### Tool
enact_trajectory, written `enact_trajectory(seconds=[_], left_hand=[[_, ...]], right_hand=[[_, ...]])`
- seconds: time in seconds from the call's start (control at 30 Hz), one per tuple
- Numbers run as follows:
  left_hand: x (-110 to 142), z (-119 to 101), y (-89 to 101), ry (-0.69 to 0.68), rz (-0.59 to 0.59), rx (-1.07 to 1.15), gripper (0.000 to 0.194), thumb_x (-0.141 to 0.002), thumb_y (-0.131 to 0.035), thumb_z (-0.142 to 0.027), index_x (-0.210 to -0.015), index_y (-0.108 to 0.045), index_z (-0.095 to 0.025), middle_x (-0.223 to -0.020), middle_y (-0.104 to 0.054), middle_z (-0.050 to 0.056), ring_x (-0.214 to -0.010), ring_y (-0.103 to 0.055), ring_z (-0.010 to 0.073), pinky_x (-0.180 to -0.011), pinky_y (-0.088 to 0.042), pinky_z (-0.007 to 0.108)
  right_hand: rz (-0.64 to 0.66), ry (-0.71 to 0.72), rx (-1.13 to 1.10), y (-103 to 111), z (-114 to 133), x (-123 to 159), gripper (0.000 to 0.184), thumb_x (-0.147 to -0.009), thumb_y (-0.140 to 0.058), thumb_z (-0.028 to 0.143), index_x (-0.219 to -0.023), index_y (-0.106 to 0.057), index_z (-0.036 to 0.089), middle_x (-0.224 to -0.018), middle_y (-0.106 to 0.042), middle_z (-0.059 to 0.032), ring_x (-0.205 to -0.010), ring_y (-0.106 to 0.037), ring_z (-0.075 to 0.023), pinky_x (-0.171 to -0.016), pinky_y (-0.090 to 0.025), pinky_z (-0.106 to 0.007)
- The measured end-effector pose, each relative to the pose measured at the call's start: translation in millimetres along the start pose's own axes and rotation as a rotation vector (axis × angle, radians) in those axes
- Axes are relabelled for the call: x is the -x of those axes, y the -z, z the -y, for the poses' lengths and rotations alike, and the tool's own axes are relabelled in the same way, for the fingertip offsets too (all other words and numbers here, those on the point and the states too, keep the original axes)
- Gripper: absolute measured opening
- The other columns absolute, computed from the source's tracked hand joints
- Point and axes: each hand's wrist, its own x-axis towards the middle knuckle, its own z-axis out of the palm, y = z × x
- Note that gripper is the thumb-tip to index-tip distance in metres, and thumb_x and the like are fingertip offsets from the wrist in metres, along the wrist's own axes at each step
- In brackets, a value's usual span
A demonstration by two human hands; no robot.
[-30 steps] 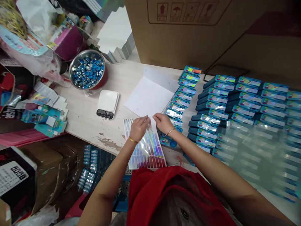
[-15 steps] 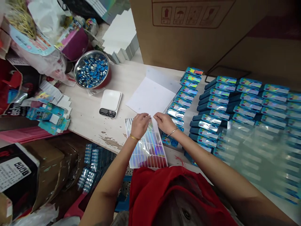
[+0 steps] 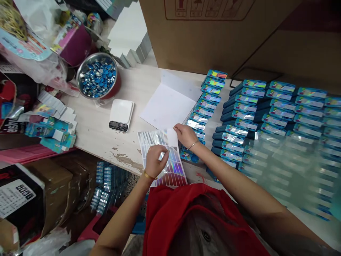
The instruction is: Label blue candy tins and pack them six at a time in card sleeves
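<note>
A sheet of shiny holographic stickers [image 3: 174, 169] lies at the table's front edge, against my red apron. A bare white strip of backing shows at its upper right. My right hand [image 3: 186, 136] is closed in a pinch at the sheet's top right corner. Over the middle of the sheet is my left hand [image 3: 156, 160], thumb and forefinger pinched together; what is between them is too small to make out. Beyond the sheet lies a folded white paper [image 3: 167, 106]. Close to my right hand runs a row of blue cases [image 3: 204, 112] with shiny labels.
A white digital scale [image 3: 122, 114] and a metal bowl [image 3: 113, 87] of blue and silver caps stand to the left. More blue cases [image 3: 245, 115] fill the right side, partly under clear plastic [image 3: 290, 170]. A big cardboard box [image 3: 197, 46] rises behind.
My left hand has drawn down and back from the sheet's top edge, away from my right hand. My right hand stays pinched at the corner. More white backing shows.
</note>
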Motion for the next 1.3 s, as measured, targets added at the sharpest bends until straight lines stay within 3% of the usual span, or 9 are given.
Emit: enact_trajectory(seconds=[0.1, 0.17, 0.27, 0.33, 0.53, 0.7, 0.87, 1.2, 1.3], left_hand=[[3, -27, -1.2, 0.324, -0.223, 0.392, 0.015, -0.080, -0.064, -0.030, -0.074, -0.054, -0.020, -0.073, -0.059, 0.001, -0.072, -0.057, 0.0142, -0.071, -0.047, 0.030], [-3, -38, -10.1, 0.479, -0.273, 0.639, 0.020, -0.074, -0.070, -0.031, -0.073, -0.054, -0.019, -0.073, -0.059, -0.001, -0.070, -0.056, 0.0126, -0.068, -0.046, 0.027], [-12, -46, -31.1, 0.589, -0.229, 0.868, 0.022, -0.068, -0.073, -0.030, -0.070, -0.054, -0.018, -0.069, -0.058, -0.002, -0.064, -0.054, 0.0097, -0.065, -0.045, 0.024], [-16, -48, -46.6, 0.631, -0.186, 0.934, 0.023, -0.066, -0.074, -0.030, -0.068, -0.053, -0.018, -0.065, -0.056, -0.004, -0.059, -0.052, 0.0082, -0.062, -0.043, 0.023], [-20, -46, -84.8, 0.712, -0.078, 0.922, 0.029, -0.061, -0.075, -0.033, -0.065, -0.051, -0.018, -0.058, -0.051, -0.006, -0.054, -0.047, 0.0070, -0.056, -0.038, 0.020], [-32, -38, -103.2, 0.590, -0.060, 0.757, 0.020, -0.068, -0.069, -0.032, -0.067, -0.054, -0.018, -0.063, -0.052, -0.003, -0.059, -0.048, 0.0099, -0.059, -0.039, 0.024], [-44, -35, -110.3, 0.260, -0.105, 0.247, 0.011, -0.074, -0.065, -0.021, -0.067, -0.057, -0.019, -0.080, -0.055, 0.001, -0.083, -0.054, 0.0167, -0.080, -0.039, 0.031], [-47, -35, -120.2, 0.223, -0.047, -0.191, 0.008, -0.075, -0.067, -0.026, -0.075, -0.060, -0.021, -0.095, -0.055, 0.005, -0.095, -0.051, 0.0251, -0.079, -0.035, 0.038], [-52, -28, -120.2, 0.298, -0.063, -0.150, 0.038, -0.069, -0.071, -0.030, -0.102, -0.056, -0.020, -0.107, -0.053, 0.008, -0.103, -0.050, 0.0286, -0.084, -0.038, 0.041]], right_hand=[[-0.183, 0.051, -0.125, 14, 3, 21, 0.037, -0.092, -0.041, 0.043, -0.110, -0.060, 0.016, -0.107, -0.063, -0.0139, -0.102, -0.055, -0.0248, -0.083, -0.042, -0.036], [-0.270, -0.077, -0.333, 23, 1, 44, 0.049, -0.093, -0.033, 0.054, -0.111, -0.059, 0.017, -0.109, -0.062, -0.0136, -0.100, -0.056, -0.0238, -0.077, -0.046, -0.035], [-0.242, -0.365, -0.700, 33, -8, 84, 0.063, -0.089, -0.024, 0.067, -0.103, -0.061, 0.018, -0.091, -0.064, -0.0089, -0.076, -0.059, -0.0186, -0.055, -0.045, -0.029], [-0.203, -0.469, -0.824, 37, -13, 107, 0.058, -0.083, -0.039, 0.070, -0.096, -0.063, 0.019, -0.083, -0.063, -0.0053, -0.066, -0.056, -0.0158, -0.050, -0.042, -0.026], [-0.284, -0.524, -0.840, 43, -23, 128, 0.038, -0.072, -0.066, 0.056, -0.069, -0.057, 0.020, -0.060, -0.056, 0.0012, -0.051, -0.045, -0.0109, -0.047, -0.034, -0.024], [-0.382, -0.466, -0.686, 47, -38, 121, 0.030, -0.079, -0.060, 0.049, -0.070, -0.054, 0.021, -0.060, -0.050, 0.0032, -0.053, -0.044, -0.0119, -0.052, -0.035, -0.026], [-0.426, -0.284, -0.105, 51, -51, 116, 0.022, -0.085, -0.052, 0.034, -0.068, -0.054, 0.020, -0.067, -0.050, 0.0001, -0.068, -0.047, -0.0167, -0.067, -0.036, -0.031], [-0.310, -0.316, 0.402, 47, -53, 110, 0.020, -0.089, -0.051, 0.031, -0.078, -0.062, 0.020, -0.083, -0.059, -0.0061, -0.087, -0.046, -0.0238, -0.072, -0.025, -0.035], [-0.288, -0.305, 0.430, 45, -53, 109, 0.016, -0.089, -0.051, 0.030, -0.088, -0.064, 0.020, -0.087, -0.061, -0.0065, -0.089, -0.045, -0.0244, -0.073, -0.023, -0.036]])
